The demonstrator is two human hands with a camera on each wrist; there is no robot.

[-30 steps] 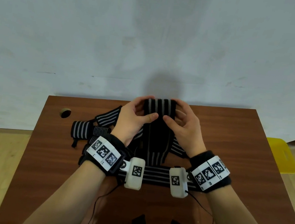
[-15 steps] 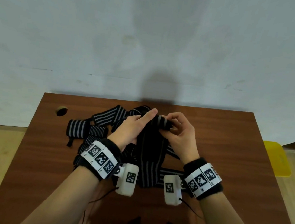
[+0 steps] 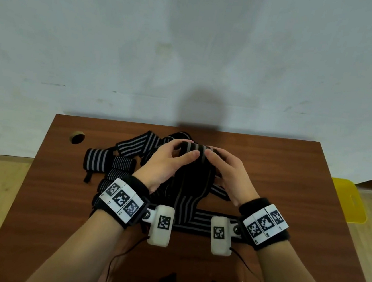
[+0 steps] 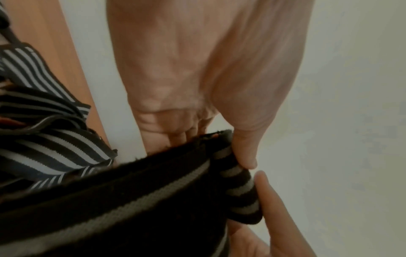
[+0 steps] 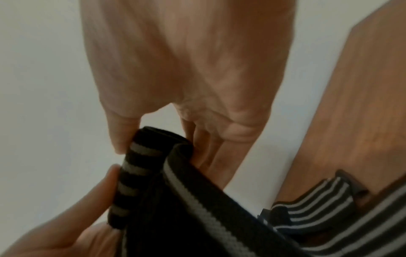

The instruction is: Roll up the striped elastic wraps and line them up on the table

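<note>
Both hands hold the rolled end of a black and grey striped wrap (image 3: 198,152) above the middle of the brown table (image 3: 289,199). My left hand (image 3: 186,149) grips the roll's left side, thumb in front. On the other side my right hand (image 3: 212,153) pinches it the same way. The unrolled tail (image 3: 187,201) hangs down and bends across the table between my wrists. In the left wrist view the roll (image 4: 239,187) sits between both thumbs; the right wrist view shows the same roll (image 5: 134,173). Several rolled wraps (image 3: 96,159) lie at the left.
Loose striped wraps (image 3: 138,144) lie tangled behind and under my hands. A round hole (image 3: 77,137) is in the table's far left corner. A yellow object (image 3: 347,201) stands on the floor at the right. A pale wall rises behind the table.
My hands have come down from a raised hold toward the table. The wrap's end has been turned over into a tighter roll, and both thumbs now press its front.
</note>
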